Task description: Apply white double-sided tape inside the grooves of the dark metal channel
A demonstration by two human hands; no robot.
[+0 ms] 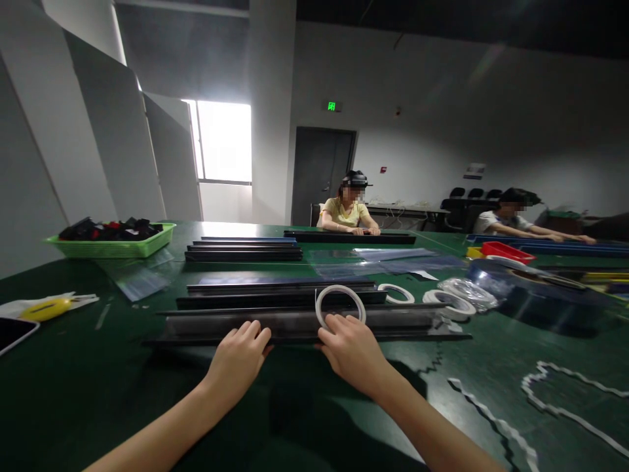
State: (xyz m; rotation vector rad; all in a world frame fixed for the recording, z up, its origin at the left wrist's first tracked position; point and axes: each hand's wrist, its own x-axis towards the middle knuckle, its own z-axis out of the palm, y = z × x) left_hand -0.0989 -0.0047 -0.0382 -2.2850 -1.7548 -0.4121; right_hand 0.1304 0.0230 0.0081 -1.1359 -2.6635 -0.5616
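On my feed a green tray [115, 248] of dark parts sits far left on the green table [98, 380], with a yellow utility knife [46, 309] nearer. Stacked black strips [244, 250] lie further back. Spare tape rolls [445, 303] rest to the right beside a red bin [506, 251]. Peeled white backing strips [565, 400] curl at lower right. Two seated people [348, 211] work across.

The left hand [239, 356] is pressing its fingers on a long dark plastic channel strip [304, 326] lying across the green table [98, 380], while the right hand [352, 351] is holding a white tape ring [340, 305] upright against the strip.
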